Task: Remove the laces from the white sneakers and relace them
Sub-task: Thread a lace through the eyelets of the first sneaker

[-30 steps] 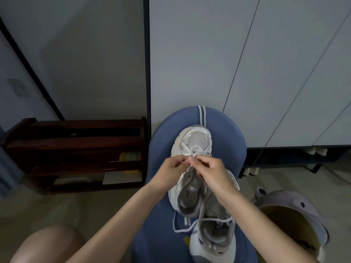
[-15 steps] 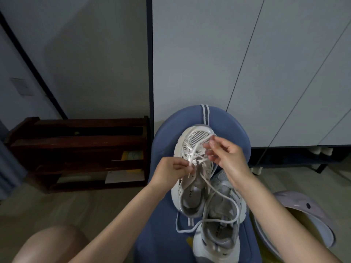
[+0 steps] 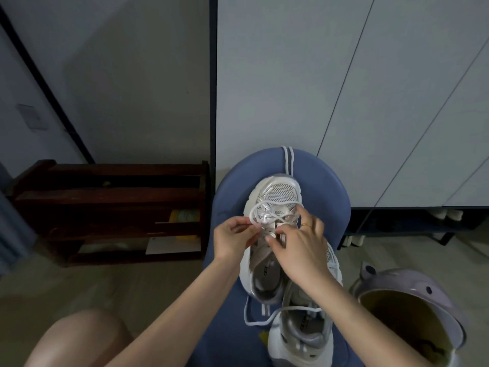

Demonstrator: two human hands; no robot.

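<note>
While left hand (image 3: 234,238) pinches the lace (image 3: 267,211) loop taut, right hand (image 3: 300,246) pinches lace at the far sneaker's (image 3: 275,223) eyelets, likely threading it.

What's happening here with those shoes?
A person is working the white lace on the farther white mesh sneaker, which sits on a rounded blue seat. The left hand pinches the lace's loop; the right hand works at the eyelets. A second white sneaker lies nearer, its lace trailing loose.
</note>
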